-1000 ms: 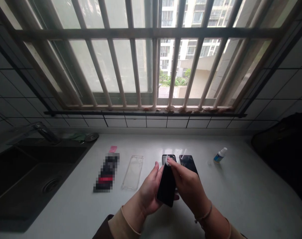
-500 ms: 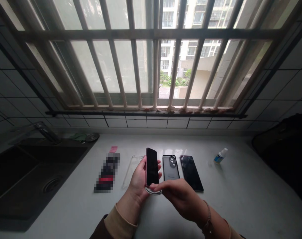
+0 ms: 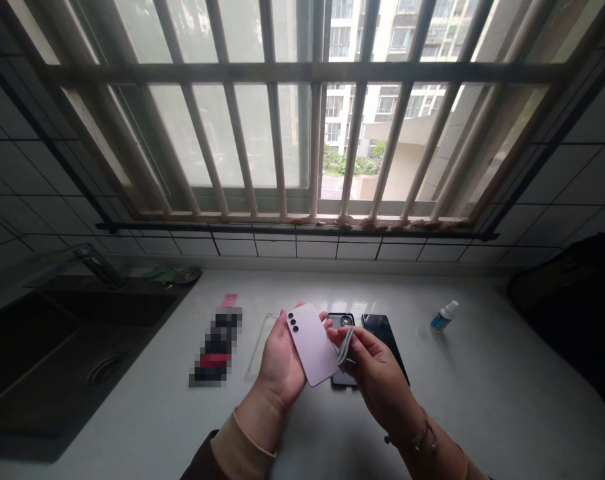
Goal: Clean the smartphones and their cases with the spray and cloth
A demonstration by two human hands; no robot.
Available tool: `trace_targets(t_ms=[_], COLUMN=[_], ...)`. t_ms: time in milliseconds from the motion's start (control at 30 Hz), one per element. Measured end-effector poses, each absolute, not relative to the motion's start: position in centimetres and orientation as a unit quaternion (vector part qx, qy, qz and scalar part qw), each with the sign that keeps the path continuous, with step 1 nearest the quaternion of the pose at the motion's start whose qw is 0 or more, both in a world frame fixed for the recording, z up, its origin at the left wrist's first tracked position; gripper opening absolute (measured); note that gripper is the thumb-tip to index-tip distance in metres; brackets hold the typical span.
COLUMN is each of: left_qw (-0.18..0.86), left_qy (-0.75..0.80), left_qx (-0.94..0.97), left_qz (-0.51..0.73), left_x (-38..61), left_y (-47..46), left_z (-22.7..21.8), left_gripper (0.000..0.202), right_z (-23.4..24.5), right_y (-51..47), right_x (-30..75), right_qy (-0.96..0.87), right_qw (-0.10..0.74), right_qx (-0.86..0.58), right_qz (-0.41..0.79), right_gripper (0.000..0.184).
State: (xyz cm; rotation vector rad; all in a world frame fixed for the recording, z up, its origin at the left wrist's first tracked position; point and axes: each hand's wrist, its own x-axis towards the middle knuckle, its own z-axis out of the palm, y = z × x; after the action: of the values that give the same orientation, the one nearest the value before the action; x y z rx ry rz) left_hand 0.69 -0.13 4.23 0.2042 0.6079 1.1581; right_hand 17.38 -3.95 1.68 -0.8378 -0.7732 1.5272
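A pale pink smartphone [image 3: 313,347] rests in my left hand [image 3: 278,363], its back with three camera lenses facing up. My left fingers are wrapped round its far side. Close to the phone's right edge, my right hand [image 3: 375,367] pinches a folded grey cloth [image 3: 346,350]. Under and behind my hands lie a dark phone case [image 3: 343,382], partly covered, and a black phone [image 3: 390,340] with its screen up. A clear phone case [image 3: 260,347] is to the left, half hidden by my left hand.
A small spray bottle [image 3: 444,317] stands at the right of the white counter [image 3: 482,400]. A pink slip [image 3: 229,300] and a blurred-out dark item [image 3: 216,350] lie left. The sink [image 3: 72,360] with its faucet [image 3: 100,267] is far left; a black bag-like shape [image 3: 577,307] is at right.
The pink phone has been turned over from screen up to back up. My right hand, still with the cloth, has moved up and right from the phone's lower end to its right edge.
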Motion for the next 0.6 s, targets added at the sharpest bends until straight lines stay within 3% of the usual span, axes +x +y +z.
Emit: trace_targets(t_ms=[233,467,600], left_qw=[0.822,0.884,0.917], left_qy=[0.307,0.306,0.247], left_qx=[0.062,0.117,0.119], left_qz=[0.476,0.334,0.289], left_x=[1.3,1.8,2.3], left_y=[-0.2,-1.4,-2.1], left_z=[3.8,3.4,3.2], left_gripper=[0.072,0.074,0.073], right_z=[1.5,2.6,2.5], right_y=[-3.0,-3.5,-4.0], right_x=[18.8,20.6,20.0], right_qy=[-0.367,-0.540,-0.656], right_qw=[0.528,0.535,0.487], right_qx=[-0.465,-0.597,-0.559], right_qz=[0.608,0.257,0.141], right_gripper=[0.050,0.042,0.035])
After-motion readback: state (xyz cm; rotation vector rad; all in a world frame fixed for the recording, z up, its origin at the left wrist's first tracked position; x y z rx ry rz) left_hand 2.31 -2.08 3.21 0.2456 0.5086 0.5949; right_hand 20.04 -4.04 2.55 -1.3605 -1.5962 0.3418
